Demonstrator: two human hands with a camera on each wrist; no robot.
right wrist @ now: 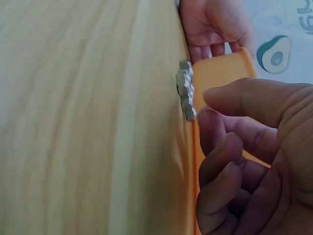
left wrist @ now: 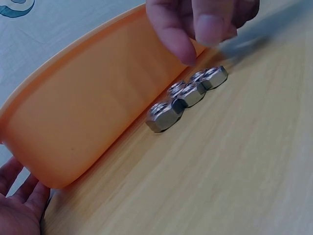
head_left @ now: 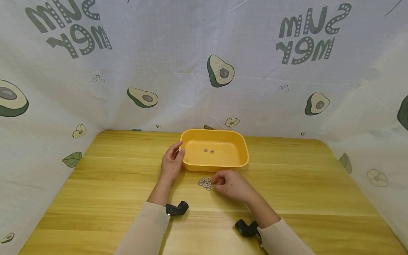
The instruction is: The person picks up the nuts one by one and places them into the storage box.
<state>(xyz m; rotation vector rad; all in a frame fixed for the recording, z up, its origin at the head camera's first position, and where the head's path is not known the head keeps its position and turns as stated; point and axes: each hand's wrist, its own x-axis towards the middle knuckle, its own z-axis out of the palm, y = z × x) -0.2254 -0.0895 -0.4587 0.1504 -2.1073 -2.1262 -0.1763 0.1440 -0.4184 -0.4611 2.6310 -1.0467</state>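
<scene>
A small cluster of steel hex nuts [head_left: 205,183] lies on the wooden table just in front of a yellow plastic bin [head_left: 214,168]. Two more nuts [head_left: 209,151] are inside the bin on its floor. My left hand [head_left: 171,163] rests against the bin's left end; in the left wrist view its fingers [left wrist: 34,198] touch the outer wall. Beside the cluster's right edge is my right hand [head_left: 232,184], thumb and index finger bent toward the nuts with a small gap between their tips. The right wrist view shows nothing between those fingertips [right wrist: 210,94].
Wood-grained table [head_left: 302,191] extends around the bin on both sides. A white cloth [head_left: 178,71] printed with avocados and lettering hangs behind and along the sides. Black wrist cameras [head_left: 177,208] are strapped to both forearms.
</scene>
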